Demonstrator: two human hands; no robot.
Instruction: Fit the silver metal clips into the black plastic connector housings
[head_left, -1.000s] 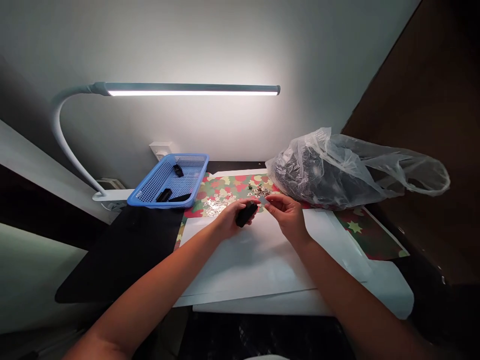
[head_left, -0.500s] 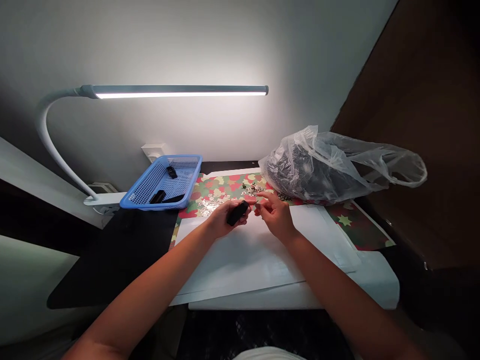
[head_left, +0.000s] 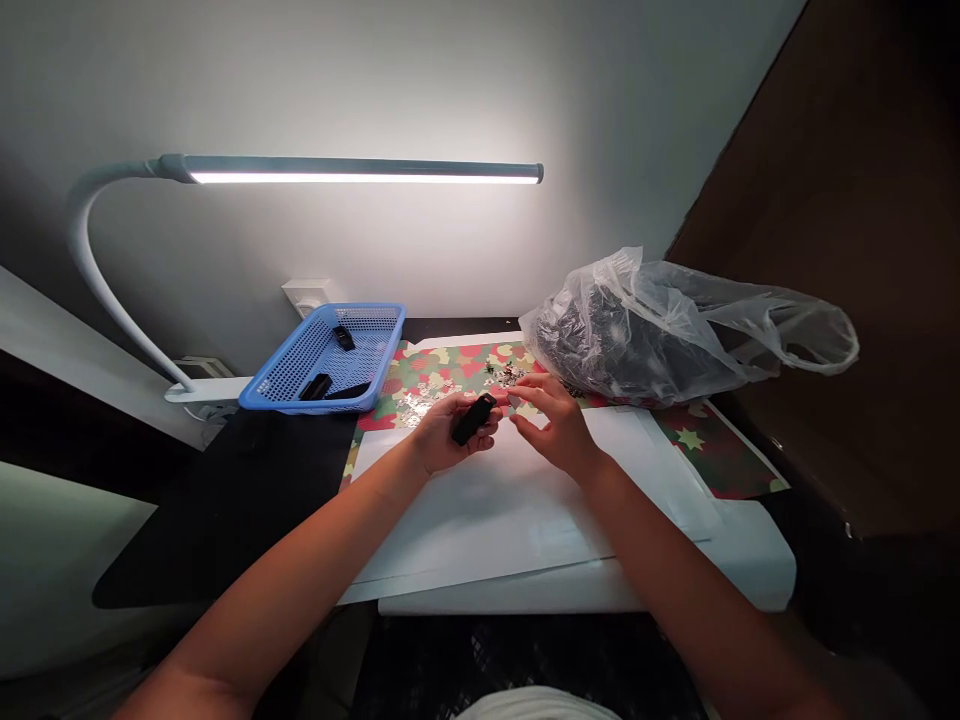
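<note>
My left hand (head_left: 455, 433) is shut on a small black oblong object (head_left: 474, 419), which lies tilted across its fingers. My right hand (head_left: 551, 423) is close by on the right, with its fingers apart and nothing visible in them. Its fingertips are just beyond the black object and close to a scatter of small dark and silvery pieces (head_left: 504, 375). These pieces lie on a sheet of camouflage-patterned wrapping paper (head_left: 457, 368). Both hands hover over a white paper sheet (head_left: 480, 525).
A blue plastic mesh basket (head_left: 360, 307) holding black pieces stands at the left. A clear plastic bag (head_left: 630, 335) of dark contents sits at the right. A white desk lamp (head_left: 360, 172) arches above. A star-patterned paper (head_left: 720, 450) lies at right.
My right hand's fingers have spread apart, and the small pale piece seen at its fingertips earlier no longer shows. The black object has turned in my left hand. The view has shifted slightly.
</note>
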